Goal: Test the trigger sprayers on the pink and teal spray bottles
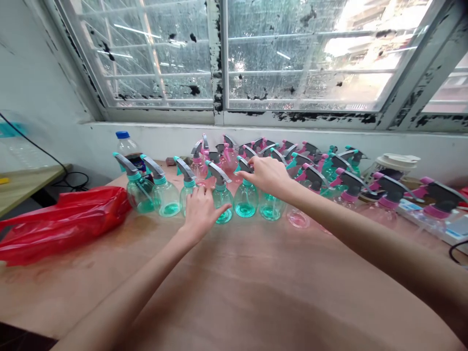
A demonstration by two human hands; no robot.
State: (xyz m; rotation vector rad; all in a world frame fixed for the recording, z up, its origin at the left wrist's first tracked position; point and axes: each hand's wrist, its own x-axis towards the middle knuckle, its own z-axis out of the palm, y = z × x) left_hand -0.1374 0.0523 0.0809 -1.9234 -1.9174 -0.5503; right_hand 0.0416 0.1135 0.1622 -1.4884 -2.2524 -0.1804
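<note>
A row of teal spray bottles (166, 195) with grey triggers stands along the far side of the wooden table (234, 287), with pink spray bottles (387, 200) behind and to the right. My left hand (200, 210) is curled around the side of one teal bottle (222, 197) in the front row. My right hand (266, 175) reaches over the row, its fingers curled on the grey trigger head of another teal bottle (245, 197).
A red plastic bag (62, 222) lies at the table's left. A clear water bottle with a blue cap (126, 146) stands behind the row. A white-lidded container (397, 163) and a power strip (435, 219) sit at the right. A barred window (234, 53) runs above.
</note>
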